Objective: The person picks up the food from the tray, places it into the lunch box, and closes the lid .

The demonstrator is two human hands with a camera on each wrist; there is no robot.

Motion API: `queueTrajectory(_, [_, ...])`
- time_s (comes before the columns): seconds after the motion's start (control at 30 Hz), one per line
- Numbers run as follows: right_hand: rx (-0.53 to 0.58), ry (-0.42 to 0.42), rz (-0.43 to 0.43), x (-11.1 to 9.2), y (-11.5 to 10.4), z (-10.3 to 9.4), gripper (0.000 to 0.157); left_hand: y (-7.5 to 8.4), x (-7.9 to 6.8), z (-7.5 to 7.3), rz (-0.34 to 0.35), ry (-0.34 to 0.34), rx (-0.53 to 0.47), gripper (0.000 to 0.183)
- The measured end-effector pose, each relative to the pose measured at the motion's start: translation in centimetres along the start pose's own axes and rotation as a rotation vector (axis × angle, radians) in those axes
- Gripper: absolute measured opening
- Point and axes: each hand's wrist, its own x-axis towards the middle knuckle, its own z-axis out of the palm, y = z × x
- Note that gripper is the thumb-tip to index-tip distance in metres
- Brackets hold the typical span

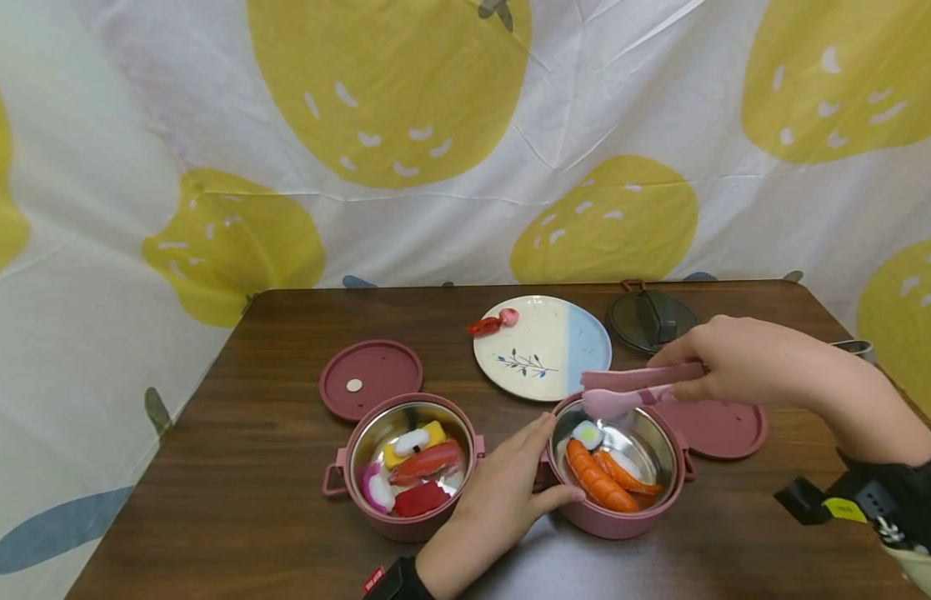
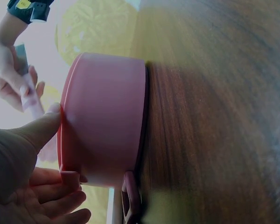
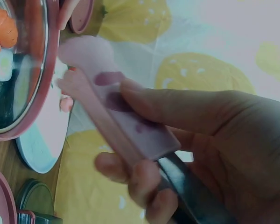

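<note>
My right hand [image 1: 750, 362] grips pink tongs [image 3: 123, 100] by their arms, thumb on one side and fingers on the other. The tong tips hang over the back rim of the right pink pot [image 1: 611, 527], with nothing visible between them. My left hand [image 1: 503, 479] holds that pot at its left side, thumb at the rim [image 2: 60, 126] and fingers around the side handle [image 2: 71, 178]. Inside lie orange shrimp-like toy pieces [image 1: 596, 477] and a small white-and-green toy piece [image 1: 588, 434].
Left of my left hand stands another pink pot [image 1: 412, 530] holding several toy food pieces. Behind are a round plate [image 1: 533, 333] with a small red toy [image 1: 486, 326], a dark pink lid [image 1: 378, 371], another pink lid [image 1: 723, 429] and a dark glass lid [image 1: 630, 321].
</note>
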Motion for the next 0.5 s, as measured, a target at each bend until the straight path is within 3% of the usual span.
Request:
queueTrajectory(0.27, [-0.095, 0.143, -0.018, 2.8, -2.0, -0.1, 0.042, 0.0, 0.1, 0.0, -0.005, -0.011, -0.015, 0.081])
queueTrajectory(0.5, [-0.245, 0.280, -0.072, 6.0, -2.6, 0.4, 0.042, 0.0, 0.1, -0.1, -0.012, -0.022, -0.012, 0.081])
